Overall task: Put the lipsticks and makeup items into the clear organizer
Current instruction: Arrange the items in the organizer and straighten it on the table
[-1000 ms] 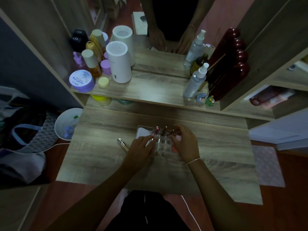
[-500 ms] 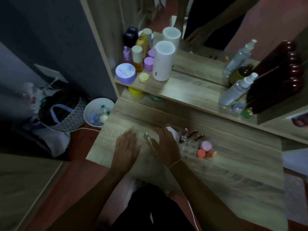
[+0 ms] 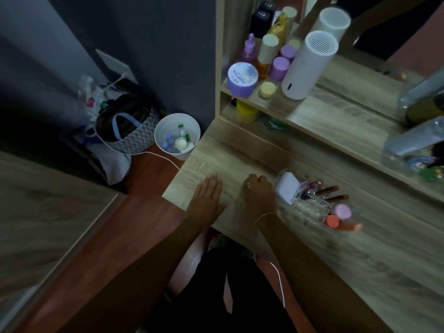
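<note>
two hands rest near the left edge of the wood-grain surface, bare room ahead of them up to the shelf. the left hand lies flat, grip released. the right hand is curled; whether its grip holds anything i cannot tell. just beside it stands the clear organizer, ridged plastic, holding slim lipsticks and a white case.

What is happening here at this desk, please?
A person is tidying makeup into a clear organizer on a wooden desk. Lipsticks and a white compact already sit in it. The left hand lies flat on the desk; the right hand is curled beside the organizer.
</note>
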A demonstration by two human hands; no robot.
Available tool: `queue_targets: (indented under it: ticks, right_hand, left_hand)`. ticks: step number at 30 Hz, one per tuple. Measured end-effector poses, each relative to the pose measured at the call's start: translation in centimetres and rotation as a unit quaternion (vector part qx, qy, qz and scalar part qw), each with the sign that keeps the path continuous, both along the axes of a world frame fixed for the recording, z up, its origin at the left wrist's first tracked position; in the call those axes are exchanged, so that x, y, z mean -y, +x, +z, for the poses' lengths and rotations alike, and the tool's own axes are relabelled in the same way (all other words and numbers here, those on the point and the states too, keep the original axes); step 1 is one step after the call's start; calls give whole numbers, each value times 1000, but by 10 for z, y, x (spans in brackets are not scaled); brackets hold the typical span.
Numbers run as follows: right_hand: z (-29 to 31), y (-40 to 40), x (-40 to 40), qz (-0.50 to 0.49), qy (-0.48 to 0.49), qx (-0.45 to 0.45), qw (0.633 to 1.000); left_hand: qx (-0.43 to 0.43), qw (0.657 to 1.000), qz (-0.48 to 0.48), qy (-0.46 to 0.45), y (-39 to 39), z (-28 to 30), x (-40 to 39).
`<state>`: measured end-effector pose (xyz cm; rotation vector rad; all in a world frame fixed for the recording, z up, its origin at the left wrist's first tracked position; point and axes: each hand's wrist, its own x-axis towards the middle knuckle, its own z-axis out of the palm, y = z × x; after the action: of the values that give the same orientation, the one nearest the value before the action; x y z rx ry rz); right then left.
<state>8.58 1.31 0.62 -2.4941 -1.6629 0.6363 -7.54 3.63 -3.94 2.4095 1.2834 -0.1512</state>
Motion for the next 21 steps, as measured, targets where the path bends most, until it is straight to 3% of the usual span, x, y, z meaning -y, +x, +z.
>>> queue_targets:
  ticks: [8,14,21]
  right_hand:
    - [1,-2,14,20,2,-7,1000]
    - [24,5,41,-46,88,-129,987]
    - [49,60,96,-149,113,-120,975]
  left_hand:
    - [-4,1000,-12,16,-2,-3,1]
    - [2,999,-26,23,-2,1,5]
    - [55,980,-169,85,51,21,26]
